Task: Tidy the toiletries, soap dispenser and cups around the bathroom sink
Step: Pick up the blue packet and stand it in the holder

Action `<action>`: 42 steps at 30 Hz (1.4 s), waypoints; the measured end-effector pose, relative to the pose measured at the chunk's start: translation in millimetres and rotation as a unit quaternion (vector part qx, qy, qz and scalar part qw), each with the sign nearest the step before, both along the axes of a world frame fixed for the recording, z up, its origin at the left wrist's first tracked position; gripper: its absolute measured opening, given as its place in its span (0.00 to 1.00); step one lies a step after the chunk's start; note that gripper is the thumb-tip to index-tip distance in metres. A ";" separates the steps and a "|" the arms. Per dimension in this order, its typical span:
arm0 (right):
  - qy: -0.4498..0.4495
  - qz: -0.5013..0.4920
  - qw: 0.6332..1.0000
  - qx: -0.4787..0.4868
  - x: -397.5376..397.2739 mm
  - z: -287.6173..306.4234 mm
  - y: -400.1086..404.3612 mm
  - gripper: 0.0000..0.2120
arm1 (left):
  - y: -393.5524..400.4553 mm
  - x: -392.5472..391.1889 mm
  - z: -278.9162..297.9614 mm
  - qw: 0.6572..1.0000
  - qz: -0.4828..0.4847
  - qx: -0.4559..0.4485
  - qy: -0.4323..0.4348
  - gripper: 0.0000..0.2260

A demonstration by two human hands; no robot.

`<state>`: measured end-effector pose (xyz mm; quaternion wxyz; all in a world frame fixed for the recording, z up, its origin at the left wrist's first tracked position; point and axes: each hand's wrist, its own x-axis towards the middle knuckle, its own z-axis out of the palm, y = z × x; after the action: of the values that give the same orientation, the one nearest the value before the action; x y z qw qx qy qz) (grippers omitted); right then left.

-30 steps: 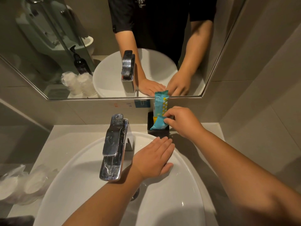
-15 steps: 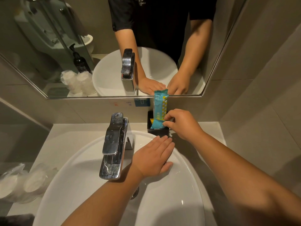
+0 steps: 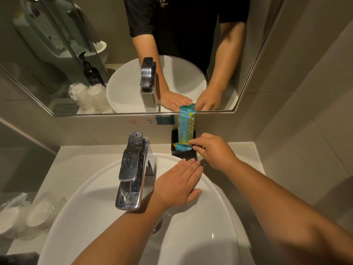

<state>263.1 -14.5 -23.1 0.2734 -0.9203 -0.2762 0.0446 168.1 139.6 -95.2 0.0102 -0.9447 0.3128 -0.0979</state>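
A small black holder (image 3: 182, 154) stands on the counter behind the white sink (image 3: 99, 197), against the wall. A tall teal and yellow toiletry packet (image 3: 186, 123) stands upright in it. A smaller teal and yellow packet (image 3: 182, 146) lies low across the holder's top, and my right hand (image 3: 214, 150) pinches its right end with thumb and fingers. My left hand (image 3: 179, 185) rests flat and open on the sink's rim, right of the chrome tap (image 3: 131, 169). Two plastic-wrapped cups (image 3: 28, 215) sit at the counter's left edge.
A mirror (image 3: 57, 54) hangs above the counter; it reflects a dark pump soap bottle and the wrapped cups. Tiled walls close in on the right and at the back. A dark object (image 3: 17, 259) shows at the bottom left corner.
My right hand has pushed the small packet from a tilted position down into the holder and slid slightly lower. My left hand has stayed on the sink rim.
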 end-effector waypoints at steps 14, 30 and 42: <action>0.056 0.049 0.990 -0.118 6.9 -13.7 -3.5 0.20 | 0.4 1.7 -4.1 1.000 -0.002 0.000 0.010 0.28; 0.006 -0.096 0.994 -0.044 -7.3 -28.2 -42.7 0.19 | -0.2 0.5 1.8 0.999 0.008 -0.004 0.046 0.27; 0.013 -0.127 0.962 -0.241 -117.6 2.3 -75.6 0.34 | -22.3 -52.6 48.7 0.975 0.158 -0.026 0.155 0.28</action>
<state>145.5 -90.2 -20.8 0.0505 -0.9858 -0.1347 0.0863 115.5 117.3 -46.5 -0.0478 -0.9858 0.1547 0.0439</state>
